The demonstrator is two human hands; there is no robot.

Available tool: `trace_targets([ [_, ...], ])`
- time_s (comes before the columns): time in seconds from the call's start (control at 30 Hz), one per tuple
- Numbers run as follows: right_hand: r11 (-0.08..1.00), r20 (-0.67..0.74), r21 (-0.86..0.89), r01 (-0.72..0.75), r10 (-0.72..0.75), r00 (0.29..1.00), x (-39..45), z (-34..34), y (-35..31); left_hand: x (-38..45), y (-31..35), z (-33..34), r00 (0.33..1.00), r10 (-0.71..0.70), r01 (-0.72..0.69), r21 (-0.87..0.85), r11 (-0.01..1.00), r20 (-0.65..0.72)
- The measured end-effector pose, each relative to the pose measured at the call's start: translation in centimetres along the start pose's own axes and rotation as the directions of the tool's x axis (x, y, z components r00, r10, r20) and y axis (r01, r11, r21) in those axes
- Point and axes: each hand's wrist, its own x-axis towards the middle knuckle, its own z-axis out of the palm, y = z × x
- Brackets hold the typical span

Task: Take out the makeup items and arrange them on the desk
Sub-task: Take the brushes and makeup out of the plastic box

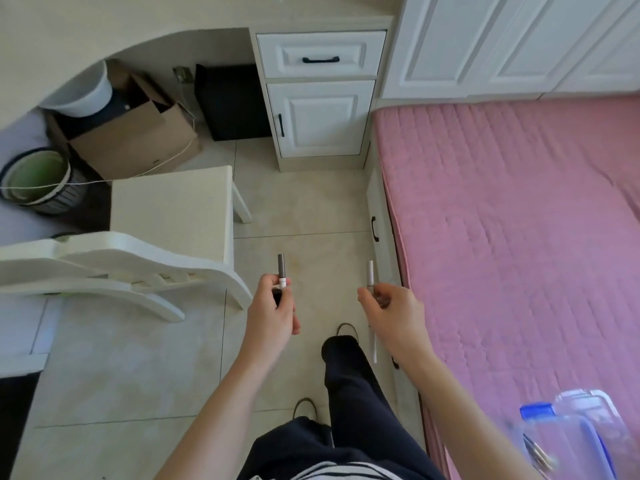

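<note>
Tiled floor (304, 209) below; hands grip makeup sticks.

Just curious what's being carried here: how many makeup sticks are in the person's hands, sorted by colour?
Grey-capped makeup stick: 1, gripped by the left hand, its cap pointing up.
White makeup stick: 1, pinched by the right hand.
Total: 2, both held over the tiled floor, neither on the desk yet.
</note>
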Motion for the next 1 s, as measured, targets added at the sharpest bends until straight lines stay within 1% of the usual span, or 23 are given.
trace_targets([
  [0.13,0.999,0.069,-0.035,0.041,-0.039,0.997,6.4,-2.2,-2.1,4.5,4.4,2.5,0.999,0.023,-0.024,-0.020,1.000,-0.024],
  [0.3,0.989,0.112,-0.074,0.129,-0.121,0.986,13.7,-4.3,-4.6,9.2,8.3,5.0,0.998,0.023,-0.024,-0.013,1.000,-0.058],
  [0.47,0.987,0.115,-0.099,0.124,-0.113,0.987,19.4,-4.5,-6.2,13.5,10.9,6.2,0.996,-0.019,0.017,-0.023,1.000,-0.083],
  [0.63,0.991,0.123,-0.077,0.108,-0.098,0.988,24.9,-3.7,-8.3,19.4,12.8,6.3,0.994,-0.053,0.049,-0.042,0.998,-0.094],
  [0.8,0.988,0.103,-0.081,0.130,-0.122,0.987,31.5,-2.1,-12.1,26.9,15.4,5.3,0.996,-0.029,0.028,-0.022,0.999,-0.086],
  [1.0,0.989,0.091,-0.069,0.130,-0.123,0.988,39.9,-0.3,-18.0,36.9,20.5,3.0,0.999,0.022,-0.023,-0.023,0.999,-0.046],
])
